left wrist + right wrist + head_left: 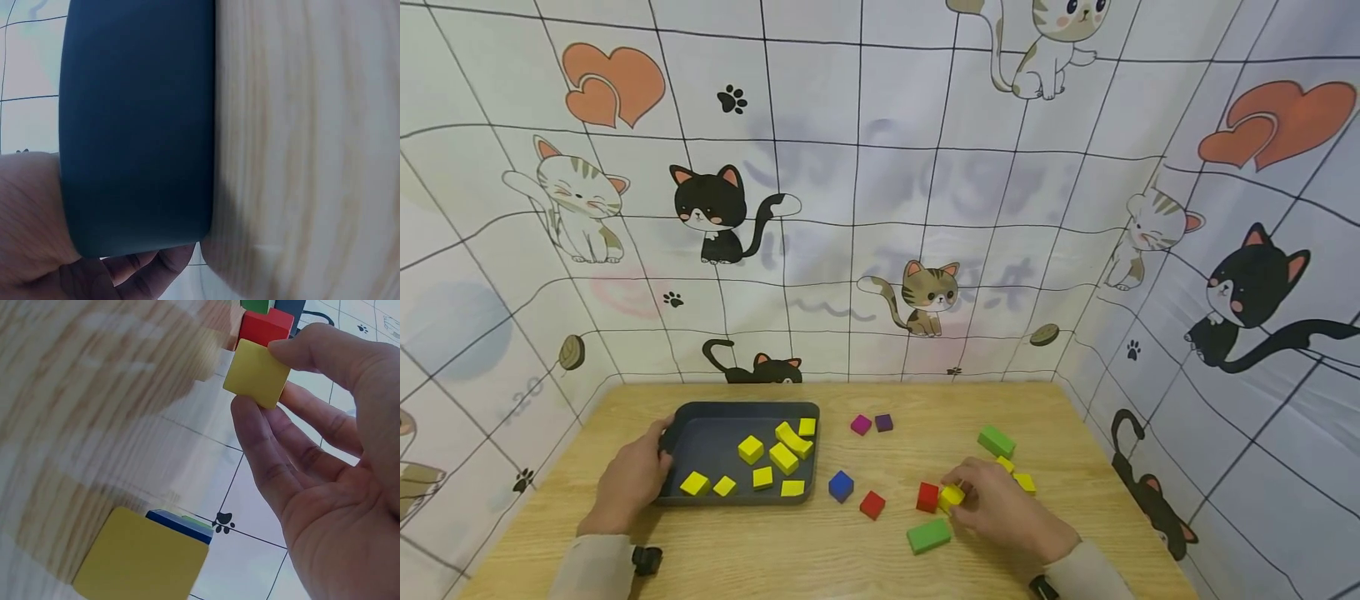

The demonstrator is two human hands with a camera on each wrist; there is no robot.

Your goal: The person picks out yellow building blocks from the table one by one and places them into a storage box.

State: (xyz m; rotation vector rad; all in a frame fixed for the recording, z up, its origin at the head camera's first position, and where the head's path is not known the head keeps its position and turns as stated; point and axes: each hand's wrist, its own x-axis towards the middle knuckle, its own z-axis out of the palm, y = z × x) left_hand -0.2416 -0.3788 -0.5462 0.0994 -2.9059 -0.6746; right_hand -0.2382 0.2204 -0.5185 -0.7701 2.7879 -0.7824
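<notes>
My left hand [651, 454] grips the left rim of a dark tray [715, 440] that holds several yellow blocks [750, 449]. In the left wrist view the tray wall [137, 125] lies against the palm, with fingers [150, 270] curled under it. My right hand [972, 493] pinches a yellow block [952, 496] just above the table, beside a red block [927, 497]. The right wrist view shows that yellow block [256, 373] held between thumb and fingers [312, 356], with the red block [265, 326] behind it.
Loose on the wooden table [865, 558] lie a blue block [841, 486], a second red block [872, 504], two green blocks [928, 536] [996, 441], magenta [861, 425] and purple [883, 422] blocks, and two yellow blocks [1025, 482]. Cat-print cloth walls enclose three sides.
</notes>
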